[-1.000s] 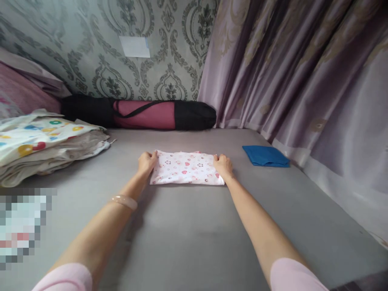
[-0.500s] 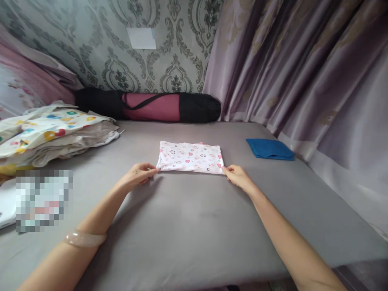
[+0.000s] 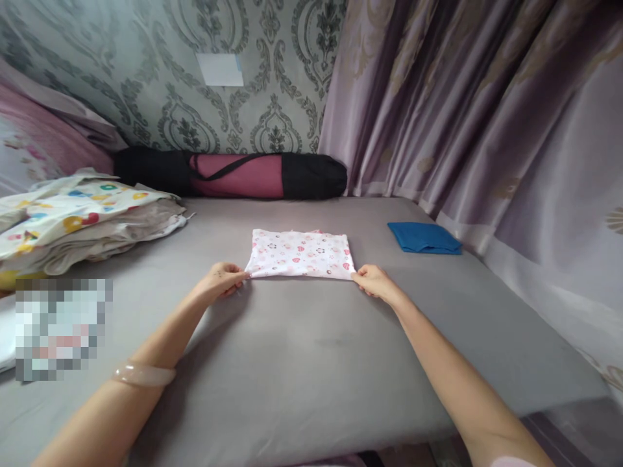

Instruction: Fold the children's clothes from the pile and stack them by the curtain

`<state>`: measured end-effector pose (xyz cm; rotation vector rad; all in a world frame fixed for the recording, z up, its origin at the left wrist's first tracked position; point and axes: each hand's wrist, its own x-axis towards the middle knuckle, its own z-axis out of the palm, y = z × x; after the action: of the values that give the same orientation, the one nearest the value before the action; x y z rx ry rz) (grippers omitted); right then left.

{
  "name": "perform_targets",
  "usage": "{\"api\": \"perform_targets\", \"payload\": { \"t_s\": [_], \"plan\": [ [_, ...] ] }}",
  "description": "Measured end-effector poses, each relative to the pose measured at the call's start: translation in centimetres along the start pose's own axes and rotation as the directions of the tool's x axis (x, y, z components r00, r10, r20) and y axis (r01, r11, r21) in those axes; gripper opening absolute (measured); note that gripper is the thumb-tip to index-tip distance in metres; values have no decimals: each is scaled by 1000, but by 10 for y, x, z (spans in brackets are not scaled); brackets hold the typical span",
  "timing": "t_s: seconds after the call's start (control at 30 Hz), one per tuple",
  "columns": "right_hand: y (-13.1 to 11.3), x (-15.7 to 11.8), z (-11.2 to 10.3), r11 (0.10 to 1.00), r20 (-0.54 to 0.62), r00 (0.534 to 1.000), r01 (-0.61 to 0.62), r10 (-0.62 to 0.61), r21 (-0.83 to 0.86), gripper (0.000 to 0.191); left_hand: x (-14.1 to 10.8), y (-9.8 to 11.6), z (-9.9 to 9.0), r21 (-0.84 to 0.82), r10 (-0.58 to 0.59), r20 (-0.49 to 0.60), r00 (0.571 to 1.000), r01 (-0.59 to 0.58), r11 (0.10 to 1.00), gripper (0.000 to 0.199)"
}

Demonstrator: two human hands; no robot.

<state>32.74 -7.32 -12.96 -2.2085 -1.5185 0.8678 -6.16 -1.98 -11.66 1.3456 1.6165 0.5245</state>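
Note:
A folded white cloth (image 3: 302,254) with pink hearts and small flowers lies in front of me on a grey sheet. My left hand (image 3: 224,280) pinches its near left corner between thumb and fingers. At the near right corner my right hand (image 3: 374,280) grips the cloth the same way. The near edge is drawn out between both hands, and both near corners are pulled slightly outward. What kind of cloth item it is, the folds do not show.
On the grey sheet (image 3: 311,363), a folded blue cloth (image 3: 424,238) lies at right. A pile of patterned fabric (image 3: 92,207) sits at left, above a blurred item (image 3: 63,331). A long black and maroon bag (image 3: 238,175) rests along the wall, beside purple curtains (image 3: 389,97).
Both hands now hold the near corners more tightly, and the corners are stretched a little further outward. The view has shifted slightly.

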Motion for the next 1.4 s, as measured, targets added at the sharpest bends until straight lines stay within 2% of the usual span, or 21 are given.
{"api": "perform_targets", "payload": {
  "t_s": [0.03, 0.1, 0.17, 0.2, 0.23, 0.3, 0.33, 0.37, 0.47, 0.6, 0.7, 0.8, 1.0, 1.3, 1.4],
  "plan": [
    [-3, 0, -4, 999, -6, 1000, 7, -8, -53, 22, 1, 0, -2, 54, 30, -33, 999, -29, 998, 26],
    [-14, 0, -9, 982, -106, 992, 42, -62, -183, 25, 5, 5, -1, 199, 129, -181, 975, -92, 976, 24],
    [-34, 3, -7, 952, -247, 953, 100, -174, -288, 27, 10, 15, 8, 355, 290, -294, 911, -178, 918, 21],
    [-47, 6, -2, 933, -277, 927, 158, -253, -325, 30, 13, 22, 17, 425, 376, -296, 878, -231, 875, 21],
    [-61, 9, 6, 907, -267, 903, 235, -336, -348, 34, 17, 30, 29, 482, 458, -245, 854, -303, 822, 21],
    [-91, 18, 29, 807, -143, 834, 449, -533, -384, 41, 27, 47, 57, 573, 586, -109, 803, -430, 697, 25],
    [-105, 23, 42, 750, -77, 796, 526, -600, -401, 44, 32, 54, 71, 605, 640, -38, 767, -493, 626, 30],
    [-116, 27, 55, 714, -37, 776, 560, -630, -420, 47, 37, 60, 84, 649, 659, 8, 752, -505, 569, 34],
    [-133, 39, 84, 679, 55, 776, 581, -628, -450, 57, 52, 64, 109, 752, 633, -4, 774, -415, 512, 41],
    [-128, 48, 97, 687, 39, 776, 579, -629, -440, 56, 65, 50, 113, 798, 619, 21, 785, -386, 463, 47],
    [-122, 50, 97, 683, 5, 762, 584, -648, -438, 55, 68, 42, 111, 813, 620, 29, 784, -379, 442, 50],
    [-122, 50, 97, 685, -1, 763, 580, -646, -441, 55, 67, 41, 111, 817, 594, -4, 804, -340, 465, 52],
    [-118, 50, 93, 717, -7, 802, 531, -597, -452, 57, 66, 39, 109, 813, 569, -125, 813, -245, 529, 57],
    [-97, 55, 82, 751, -66, 837, 448, -542, -485, 60, 65, 40, 104, 796, 516, -154, 843, -203, 570, 62],
    [-88, 54, 73, 759, -71, 848, 429, -525, -490, 59, 63, 40, 100, 795, 477, -156, 865, -176, 580, 68]
  ]
}}
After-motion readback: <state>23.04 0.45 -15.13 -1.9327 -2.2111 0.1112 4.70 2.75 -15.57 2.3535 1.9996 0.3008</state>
